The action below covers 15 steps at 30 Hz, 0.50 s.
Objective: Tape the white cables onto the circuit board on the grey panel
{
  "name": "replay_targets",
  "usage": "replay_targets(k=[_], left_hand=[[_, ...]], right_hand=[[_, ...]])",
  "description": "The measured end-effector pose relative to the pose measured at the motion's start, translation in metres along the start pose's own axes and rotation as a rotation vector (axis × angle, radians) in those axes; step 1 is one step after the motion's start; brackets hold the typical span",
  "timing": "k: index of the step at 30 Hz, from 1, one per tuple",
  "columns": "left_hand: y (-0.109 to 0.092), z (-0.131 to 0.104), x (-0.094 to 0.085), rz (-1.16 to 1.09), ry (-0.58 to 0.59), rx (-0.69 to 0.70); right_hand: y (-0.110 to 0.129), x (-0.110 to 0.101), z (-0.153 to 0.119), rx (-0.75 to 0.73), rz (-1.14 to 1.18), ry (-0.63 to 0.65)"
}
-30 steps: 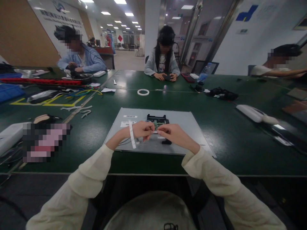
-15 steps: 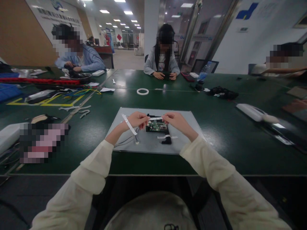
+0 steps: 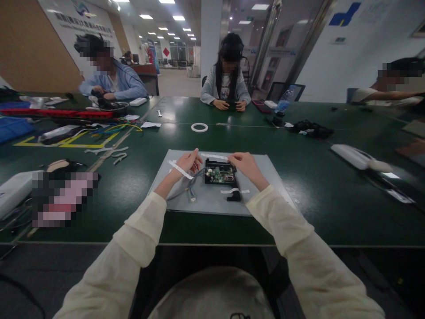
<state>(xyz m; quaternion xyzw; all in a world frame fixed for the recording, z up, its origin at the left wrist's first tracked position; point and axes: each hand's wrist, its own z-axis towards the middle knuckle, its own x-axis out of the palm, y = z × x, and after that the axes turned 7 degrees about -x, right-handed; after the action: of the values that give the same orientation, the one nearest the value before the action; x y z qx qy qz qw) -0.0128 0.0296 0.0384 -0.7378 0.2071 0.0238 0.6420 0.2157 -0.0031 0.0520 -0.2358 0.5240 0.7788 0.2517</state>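
My right hand (image 3: 244,163) pinches one end of a short white tape strip (image 3: 214,156), which stretches left above the black-framed circuit board (image 3: 219,173). The strip's other end is close to my left hand (image 3: 188,161), whose fingers are apart with nothing visible between them. A second piece of white tape (image 3: 181,169) lies across the back of my left hand near the wrist. The board sits on a grey flat panel (image 3: 202,206), with grey cables (image 3: 189,188) running off its left side. A black part (image 3: 234,195) below the board has white tape across it.
A white tape roll (image 3: 199,127) lies beyond the panel on the green table (image 3: 315,208). A wrench (image 3: 160,113) is farther back. To the left are loose wires (image 3: 116,128) and a blue bin (image 3: 15,129); a white device (image 3: 350,156) lies right. Several people sit around the table.
My left hand has let go of the tape strip and opened its fingers, moving slightly away. My right hand still holds its end, and more of the board shows.
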Motion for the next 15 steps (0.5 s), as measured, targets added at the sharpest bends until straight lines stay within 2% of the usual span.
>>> replay_targets(k=[4,6,10,15], left_hand=[[0.0,-0.001,0.004,0.276,-0.245,0.22],[-0.004,-0.002,0.008,0.387,-0.295,0.335],[-0.02,-0.001,0.024,0.498,-0.187,0.476],[-0.026,0.008,0.052,0.674,0.009,0.592]], right_hand=[[-0.006,-0.013,-0.017,0.173,0.171,0.031],[-0.009,-0.017,-0.027,0.256,0.262,0.045],[-0.015,-0.018,-0.04,0.396,0.384,0.059],[-0.015,-0.015,-0.041,0.412,0.405,0.045]])
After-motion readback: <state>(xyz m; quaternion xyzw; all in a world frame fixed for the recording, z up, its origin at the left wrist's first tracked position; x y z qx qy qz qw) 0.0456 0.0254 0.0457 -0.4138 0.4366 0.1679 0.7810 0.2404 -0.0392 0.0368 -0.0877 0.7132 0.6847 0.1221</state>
